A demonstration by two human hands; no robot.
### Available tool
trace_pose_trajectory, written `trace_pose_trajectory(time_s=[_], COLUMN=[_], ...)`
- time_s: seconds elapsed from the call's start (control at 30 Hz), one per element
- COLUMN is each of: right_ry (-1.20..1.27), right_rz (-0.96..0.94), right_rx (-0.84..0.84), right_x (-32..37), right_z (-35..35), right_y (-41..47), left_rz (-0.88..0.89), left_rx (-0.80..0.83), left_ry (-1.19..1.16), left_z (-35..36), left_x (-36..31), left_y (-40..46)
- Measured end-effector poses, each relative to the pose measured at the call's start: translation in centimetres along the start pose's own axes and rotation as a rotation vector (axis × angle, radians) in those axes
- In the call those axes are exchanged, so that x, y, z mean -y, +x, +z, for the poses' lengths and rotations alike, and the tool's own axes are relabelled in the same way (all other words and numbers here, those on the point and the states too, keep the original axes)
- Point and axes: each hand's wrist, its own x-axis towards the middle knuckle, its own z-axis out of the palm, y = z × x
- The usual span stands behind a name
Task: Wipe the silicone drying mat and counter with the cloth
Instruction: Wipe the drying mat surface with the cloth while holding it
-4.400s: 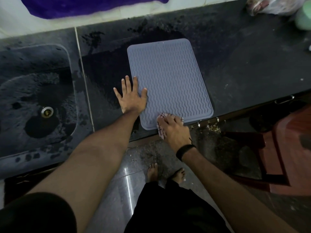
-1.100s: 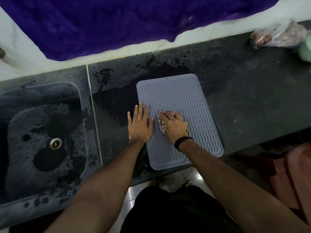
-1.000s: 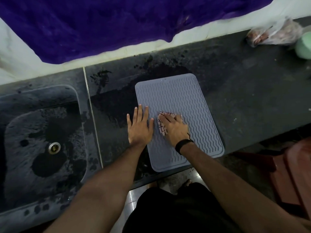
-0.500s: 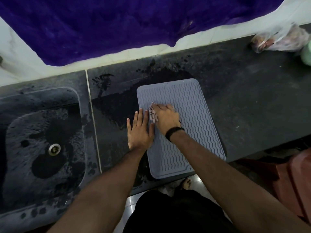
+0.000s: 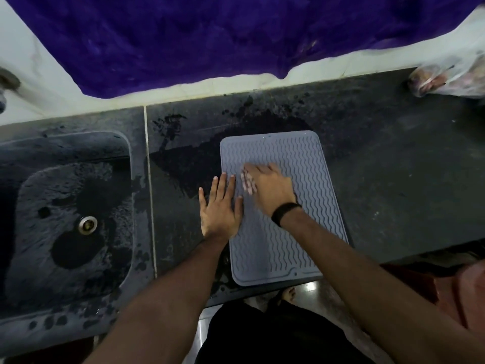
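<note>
No text, label, brand, number or sign can be read in this view — not on any surface that shows.
</note>
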Motion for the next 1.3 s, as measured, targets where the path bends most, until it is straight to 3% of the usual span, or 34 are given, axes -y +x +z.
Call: trace_pose_trajectory(time_s=[0.07, 0.23, 0.37, 0.53, 0.77, 0.9, 1.17, 1.3], right_ry=[-0.047, -0.08, -0.056, -0.061, -0.021, -0.076, -0.104, 0.013], right_rz=[-0.011, 0.019, -0.036, -0.074, -0.05, -0.013, -0.093, -0.101], right_rx=[-0.024, 0.174, 0.065, 0.166, -0.043, 0.102, 0.123, 0.065], right_x=[0.1, -0.2, -1.0, -1.8, -0.7, -0.2, -1.5, -0.5], right_z=[-0.9, 0.9, 2.7, 2.0, -0.7, 1.0, 3.6, 1.2], right_y=[3.3, 5.9, 1.2, -2.4, 5.7, 8.6, 1.7, 3.8], left_rz=[-0.008, -0.009, -0.003, -0.004, -0.024, -0.032, -0.034, -0.039], left_rx=[0.002, -0.018, -0.033, -0.028, 0.005, 0.002, 0.001, 0.004], left_ry=[-0.013, -0.021, -0.006, -0.025, -0.024, -0.021, -0.025, -0.018], left_z=[0.0, 0.1, 0.2, 0.2, 0.3, 0.0, 0.0, 0.0], left_x=[0.0, 0.0, 0.1, 0.1, 0.2, 0.1, 0.1, 0.1], left_y=[0.0, 0.0, -0.1, 0.1, 0.1, 0.5, 0.2, 0.3])
